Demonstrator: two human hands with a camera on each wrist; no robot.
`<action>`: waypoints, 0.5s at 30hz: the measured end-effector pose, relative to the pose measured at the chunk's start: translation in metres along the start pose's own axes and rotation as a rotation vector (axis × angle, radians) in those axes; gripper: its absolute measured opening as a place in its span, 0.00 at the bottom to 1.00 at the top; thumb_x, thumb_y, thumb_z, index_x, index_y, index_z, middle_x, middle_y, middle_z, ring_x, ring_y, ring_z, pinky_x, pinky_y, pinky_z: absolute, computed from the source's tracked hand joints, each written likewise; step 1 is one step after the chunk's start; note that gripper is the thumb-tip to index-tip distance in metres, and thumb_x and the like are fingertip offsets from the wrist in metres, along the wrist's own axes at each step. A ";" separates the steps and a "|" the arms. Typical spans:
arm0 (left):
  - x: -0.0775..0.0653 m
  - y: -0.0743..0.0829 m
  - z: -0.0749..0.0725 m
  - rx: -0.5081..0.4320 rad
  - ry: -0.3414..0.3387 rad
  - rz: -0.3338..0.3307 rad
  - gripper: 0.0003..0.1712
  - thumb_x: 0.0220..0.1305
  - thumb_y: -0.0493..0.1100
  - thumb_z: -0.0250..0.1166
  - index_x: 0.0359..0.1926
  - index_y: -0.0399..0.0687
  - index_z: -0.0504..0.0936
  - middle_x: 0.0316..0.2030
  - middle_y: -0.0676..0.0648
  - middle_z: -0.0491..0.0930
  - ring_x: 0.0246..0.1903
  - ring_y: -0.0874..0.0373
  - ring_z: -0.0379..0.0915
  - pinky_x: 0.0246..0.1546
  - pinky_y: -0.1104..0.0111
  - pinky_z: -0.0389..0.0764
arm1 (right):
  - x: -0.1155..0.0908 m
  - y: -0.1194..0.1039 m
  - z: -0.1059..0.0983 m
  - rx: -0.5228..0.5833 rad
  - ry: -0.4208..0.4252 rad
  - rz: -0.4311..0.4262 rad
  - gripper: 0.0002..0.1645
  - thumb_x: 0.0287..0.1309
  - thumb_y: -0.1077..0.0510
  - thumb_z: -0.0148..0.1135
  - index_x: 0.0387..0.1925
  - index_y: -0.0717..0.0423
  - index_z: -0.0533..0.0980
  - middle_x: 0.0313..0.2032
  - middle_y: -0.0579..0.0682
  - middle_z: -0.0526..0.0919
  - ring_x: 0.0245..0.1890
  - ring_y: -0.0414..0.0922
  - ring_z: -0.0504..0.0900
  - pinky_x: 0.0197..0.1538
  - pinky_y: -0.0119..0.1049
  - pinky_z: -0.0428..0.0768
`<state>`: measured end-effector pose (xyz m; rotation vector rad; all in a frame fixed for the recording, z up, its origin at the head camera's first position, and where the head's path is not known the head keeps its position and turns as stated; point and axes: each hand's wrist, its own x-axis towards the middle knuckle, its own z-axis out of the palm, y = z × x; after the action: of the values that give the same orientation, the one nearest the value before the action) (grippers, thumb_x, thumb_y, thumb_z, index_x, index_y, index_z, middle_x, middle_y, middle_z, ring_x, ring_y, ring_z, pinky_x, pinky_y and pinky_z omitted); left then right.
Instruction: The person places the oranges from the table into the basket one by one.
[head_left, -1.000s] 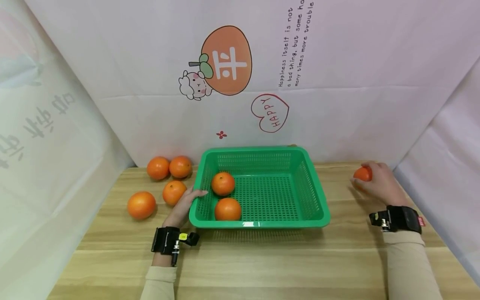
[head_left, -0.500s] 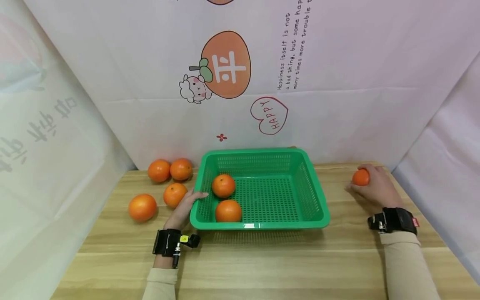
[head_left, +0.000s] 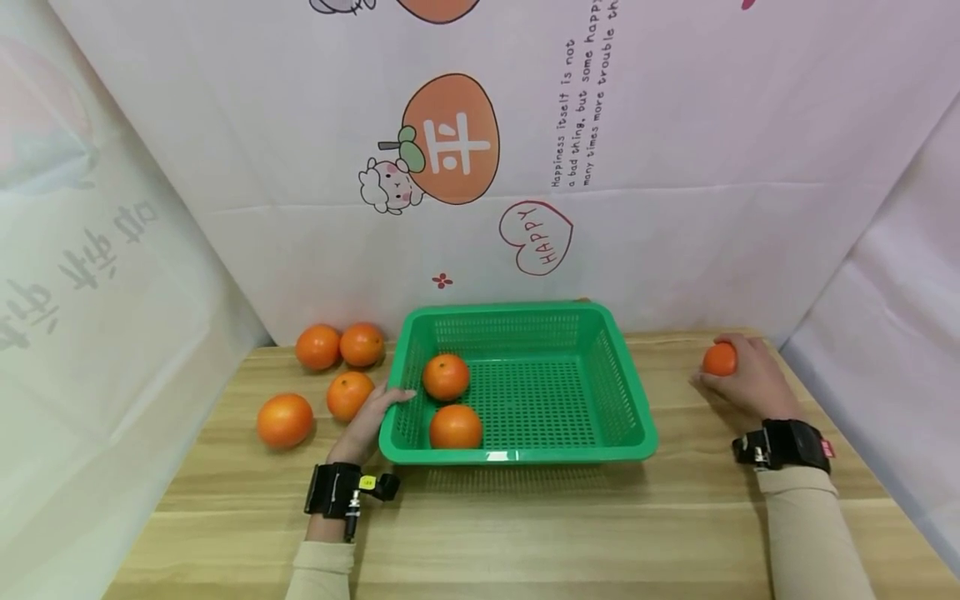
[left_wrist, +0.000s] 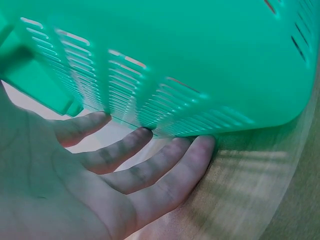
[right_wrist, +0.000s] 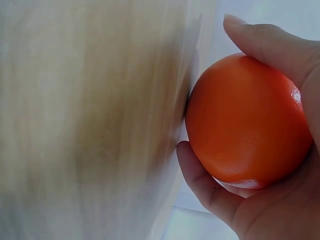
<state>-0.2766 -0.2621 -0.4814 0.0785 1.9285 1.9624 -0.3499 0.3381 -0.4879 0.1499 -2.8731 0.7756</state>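
A green plastic basket (head_left: 517,456) with slotted sides stands mid-table in the head view. Two oranges, a rear one (head_left: 446,377) and a front one (head_left: 455,427), lie inside at its left end. My left hand (head_left: 369,419) holds the basket's left side, thumb over the rim. In the left wrist view its fingers (left_wrist: 170,182) touch the outer slotted wall from below; the thumb is hidden there. At the table's right, my right hand (head_left: 752,383) grips another orange (right_wrist: 245,120) between thumb and fingers, close to the tabletop.
Left of the basket lie several more oranges: a front one (head_left: 285,420), one beside my left hand (head_left: 349,396) and a touching pair (head_left: 318,347) at the back. White printed cloth (head_left: 637,267) hangs behind and along both sides of the wooden table (head_left: 555,533).
The right hand has turned and shifted slightly left with the orange, which shows more of its surface now. The head view has tilted up a little. The left hand keeps its place on the basket.
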 end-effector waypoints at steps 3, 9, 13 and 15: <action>-0.001 0.000 0.000 0.000 0.000 0.001 0.42 0.79 0.50 0.50 0.86 0.55 0.43 0.81 0.37 0.58 0.71 0.45 0.68 0.63 0.64 0.79 | 0.000 0.000 0.000 0.009 -0.013 0.008 0.47 0.58 0.45 0.77 0.68 0.68 0.67 0.57 0.75 0.70 0.48 0.66 0.76 0.38 0.41 0.74; -0.001 0.001 0.001 0.000 -0.011 0.016 0.42 0.79 0.49 0.49 0.86 0.53 0.43 0.79 0.35 0.60 0.67 0.49 0.73 0.59 0.65 0.81 | -0.002 0.003 -0.002 0.004 -0.036 0.003 0.49 0.56 0.45 0.78 0.69 0.68 0.67 0.57 0.75 0.71 0.48 0.66 0.76 0.38 0.40 0.74; -0.002 0.001 0.001 0.002 -0.014 0.019 0.42 0.79 0.49 0.49 0.86 0.52 0.43 0.79 0.34 0.60 0.67 0.47 0.72 0.59 0.65 0.81 | -0.002 0.003 -0.003 -0.001 -0.037 -0.029 0.49 0.53 0.47 0.81 0.67 0.66 0.68 0.55 0.73 0.73 0.47 0.64 0.76 0.37 0.38 0.74; -0.002 0.001 0.001 0.006 -0.011 0.017 0.42 0.79 0.49 0.49 0.86 0.52 0.42 0.79 0.34 0.59 0.69 0.46 0.70 0.59 0.65 0.81 | -0.002 0.003 -0.004 0.000 -0.040 -0.043 0.47 0.53 0.48 0.81 0.67 0.66 0.69 0.54 0.72 0.74 0.47 0.64 0.76 0.38 0.38 0.74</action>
<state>-0.2749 -0.2620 -0.4799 0.1073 1.9329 1.9626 -0.3480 0.3429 -0.4868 0.2286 -2.8973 0.7734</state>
